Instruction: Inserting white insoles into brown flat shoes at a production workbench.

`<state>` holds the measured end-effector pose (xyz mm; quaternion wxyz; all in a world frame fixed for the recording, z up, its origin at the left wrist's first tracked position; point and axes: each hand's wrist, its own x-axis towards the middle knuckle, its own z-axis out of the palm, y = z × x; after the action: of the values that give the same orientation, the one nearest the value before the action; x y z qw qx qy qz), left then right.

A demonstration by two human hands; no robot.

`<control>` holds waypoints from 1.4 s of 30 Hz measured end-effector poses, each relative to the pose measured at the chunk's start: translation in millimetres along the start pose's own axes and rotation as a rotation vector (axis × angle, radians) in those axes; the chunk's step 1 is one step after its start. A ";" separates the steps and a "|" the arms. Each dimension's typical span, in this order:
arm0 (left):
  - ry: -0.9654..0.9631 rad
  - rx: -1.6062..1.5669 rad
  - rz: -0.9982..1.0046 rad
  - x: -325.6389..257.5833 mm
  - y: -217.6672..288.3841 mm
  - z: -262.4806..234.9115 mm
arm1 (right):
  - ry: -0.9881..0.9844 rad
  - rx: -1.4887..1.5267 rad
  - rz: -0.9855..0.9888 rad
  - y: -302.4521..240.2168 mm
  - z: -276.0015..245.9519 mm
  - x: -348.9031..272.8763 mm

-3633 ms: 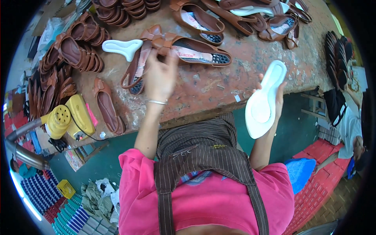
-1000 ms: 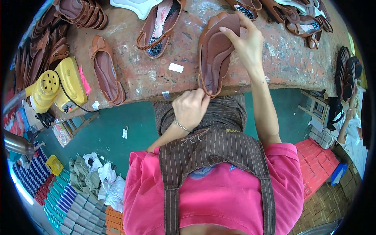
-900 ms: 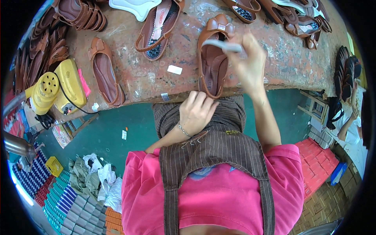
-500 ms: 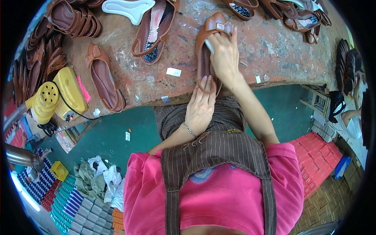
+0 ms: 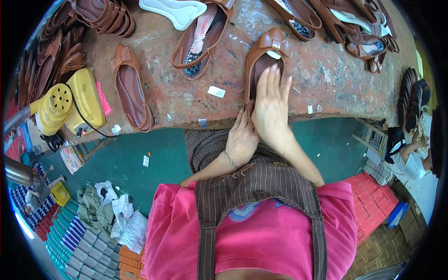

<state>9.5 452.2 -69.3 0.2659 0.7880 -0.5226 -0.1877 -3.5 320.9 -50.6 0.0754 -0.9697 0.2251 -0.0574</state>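
A brown slingback flat with a bow (image 5: 250, 70) lies at the table's front edge, its toe pointing away from me. My left hand (image 5: 242, 142) holds its heel end, though the grip is partly covered. Over the shoe's opening lies my right hand (image 5: 273, 109), fingers stretched out and flat, touching or just above the insole. A white piece (image 5: 274, 54) shows inside the toe. Left of it, a matching brown shoe (image 5: 132, 91) lies alone. Farther back is another slingback (image 5: 201, 44) with a pale pink strip inside, beside a white foot-shaped piece (image 5: 176, 13).
More brown shoes are stacked at the left (image 5: 59, 60) and at the back right (image 5: 368, 28). A yellow device (image 5: 86, 102) with a cord stands on the table's left end. Paper scraps (image 5: 216, 91) dot the tabletop. Stacked red boxes (image 5: 373, 200) are at the lower right.
My right hand has drawn back from inside the shoe's toe toward its heel, fingers now flat. The white piece in the toe has come into sight. The whole view has shifted slightly.
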 end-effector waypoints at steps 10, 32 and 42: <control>-0.004 0.045 0.019 5.2 1.1 -5.7 | 0.050 -0.238 0.046 25.0 12.2 60.0; -0.001 -0.353 -0.329 -54.8 -58.9 -178.7 | -0.281 0.096 -0.195 -58.3 1.0 280.9; 0.775 0.318 -0.624 -41.1 -177.8 -225.8 | -0.093 1.418 0.061 -4.0 -51.7 248.7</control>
<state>252.0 596.1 -0.1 0.2485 0.9485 -0.1481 0.1291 212.5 207.4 20.1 0.6992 -0.6819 0.1570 -0.1465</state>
